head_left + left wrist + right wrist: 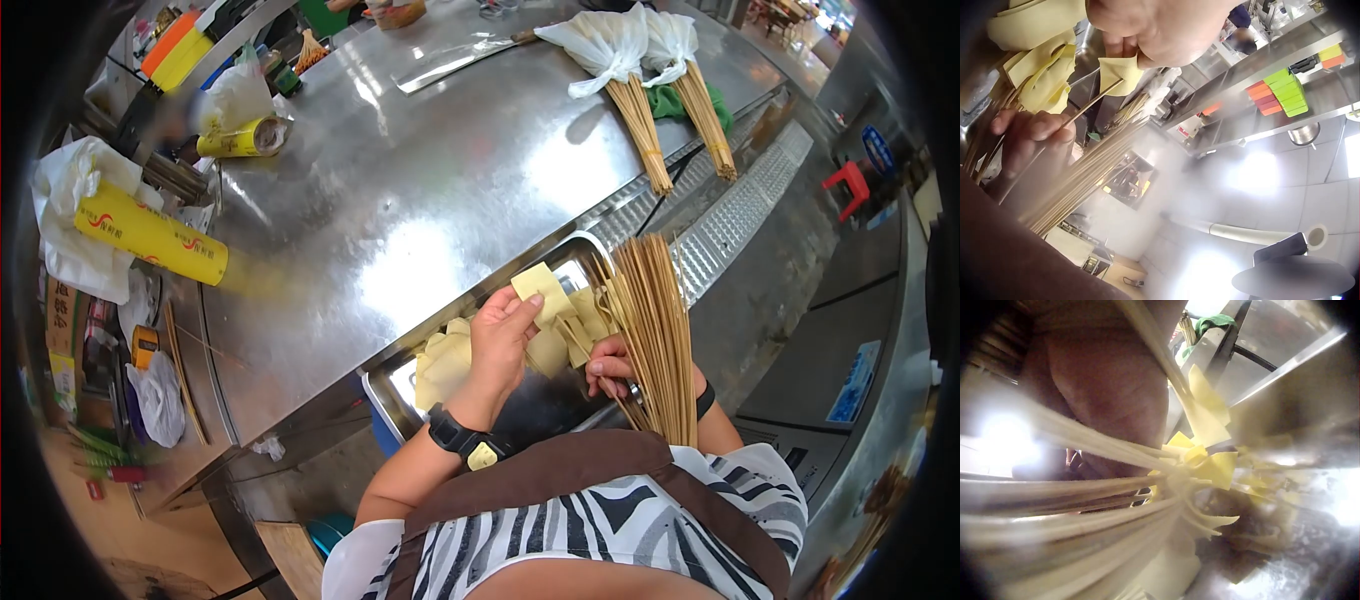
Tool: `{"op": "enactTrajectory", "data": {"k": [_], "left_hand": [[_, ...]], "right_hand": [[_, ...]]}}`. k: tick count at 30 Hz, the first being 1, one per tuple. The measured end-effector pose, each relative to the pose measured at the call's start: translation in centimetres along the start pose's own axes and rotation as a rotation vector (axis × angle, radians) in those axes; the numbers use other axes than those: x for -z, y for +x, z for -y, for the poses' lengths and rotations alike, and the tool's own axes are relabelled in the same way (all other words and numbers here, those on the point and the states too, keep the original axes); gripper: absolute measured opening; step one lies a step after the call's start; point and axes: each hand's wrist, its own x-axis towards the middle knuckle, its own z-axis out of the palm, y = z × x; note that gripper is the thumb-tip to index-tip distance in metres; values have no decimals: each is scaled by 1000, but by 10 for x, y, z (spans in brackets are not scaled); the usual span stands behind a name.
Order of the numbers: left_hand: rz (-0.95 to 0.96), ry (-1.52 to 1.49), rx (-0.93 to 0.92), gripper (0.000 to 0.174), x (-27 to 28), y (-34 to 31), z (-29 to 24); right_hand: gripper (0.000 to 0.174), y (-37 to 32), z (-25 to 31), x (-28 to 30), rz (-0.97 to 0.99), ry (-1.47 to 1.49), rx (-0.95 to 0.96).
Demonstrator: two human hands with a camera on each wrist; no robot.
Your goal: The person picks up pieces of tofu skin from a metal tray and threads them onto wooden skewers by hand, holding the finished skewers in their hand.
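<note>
My left hand point(497, 345) pinches a pale yellow tofu skin sheet point(540, 290) between thumb and fingers, above a metal tray point(382, 400). Lower and to the right, my right hand point(608, 365) holds a thin bamboo skewer point(1094, 102), whose tip meets the pinched sheet in the left wrist view. A thick bundle of skewers point(655, 340) stands against the right hand and hides part of it and the forearm. More folded tofu skin point(445, 362) lies in the tray. In the right wrist view, yellow pieces point(1216, 469) sit at the ends of blurred skewers.
On the steel table point(330, 220) beyond the tray lie a large knife point(455, 66) and bagged skewer bundles point(640, 130). Rolls of cling film point(150, 235) stand at the left. Off the table's right side, a ridged metal strip point(750, 210) and a red stool point(850, 188) show.
</note>
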Motion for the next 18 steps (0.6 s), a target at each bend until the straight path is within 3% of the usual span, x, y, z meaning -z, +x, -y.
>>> {"op": "enactTrajectory", "data": {"k": [5,18], "left_hand": [[12,-94,8,18,3,0,0],[-55,105,-82,21,4,-2,3]], "right_hand": [[29,1,3,-5,-29,43,14],[27,3,1,-5,3,65,-4]]}}
